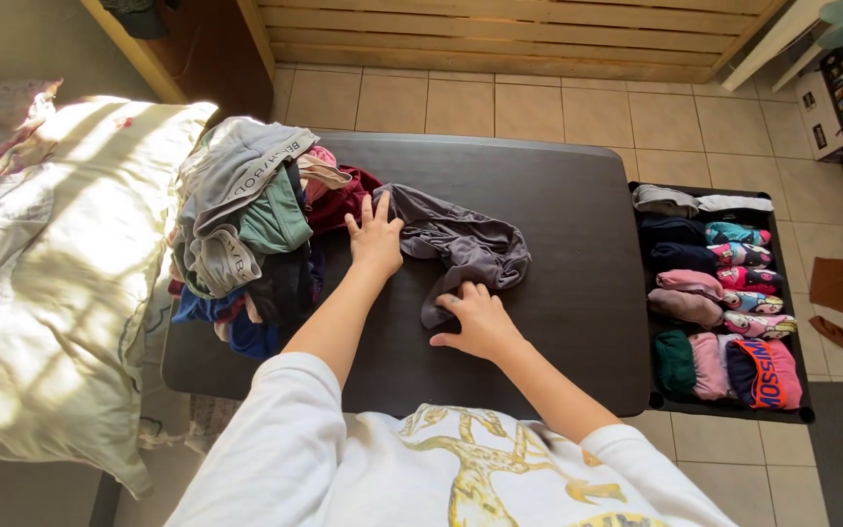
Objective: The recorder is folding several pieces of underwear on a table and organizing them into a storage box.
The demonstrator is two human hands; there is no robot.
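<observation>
Grey garment [461, 244] flat on table [558, 195], under left hand [376, 239], right hand [480, 317].

We note a grey garment [461, 249], crumpled and partly spread, lying mid-table on the dark table [558, 195].

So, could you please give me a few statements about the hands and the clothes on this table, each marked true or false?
1. Both hands rest on the grey garment. True: the left hand presses its upper left part, the right hand its lower end.
2. The pile of clothes lies at the table's right edge. False: it lies at the left edge, beside the pillow.
3. The black organiser tray stands on the tiled floor, to the right of the dark table. True.
4. The tray holds nothing. False: rolled garments fill it in rows.
5. The right hand holds the garment in the air. False: it lies on the table.
</observation>
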